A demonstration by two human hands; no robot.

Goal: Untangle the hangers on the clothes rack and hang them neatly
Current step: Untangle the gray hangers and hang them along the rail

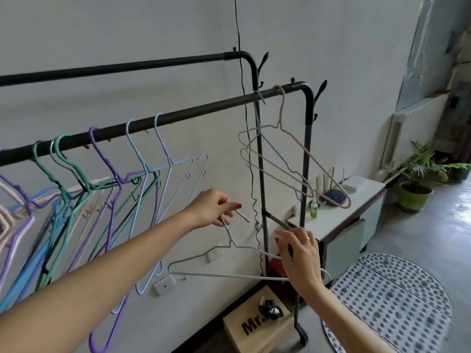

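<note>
A black clothes rack has a near rail [204, 110] and a far rail [127, 67]. Several coloured wire hangers [112, 179], green, purple, blue and pink, crowd together on the left of the near rail. Two pale hangers [288, 159] hang apart near the rail's right end. Below the rail, my left hand [214, 207] pinches the hook of a white wire hanger [229, 273]. My right hand [300, 258] holds that hanger's right shoulder. The hanger is off the rail, held roughly level.
A black cable [251, 174] hangs down the wall behind the rack's post. A low white cabinet [356, 200] with small items stands at the right, a potted plant [418, 184] beyond it. A cardboard box [257, 327] and a dotted mat [397, 307] lie on the floor.
</note>
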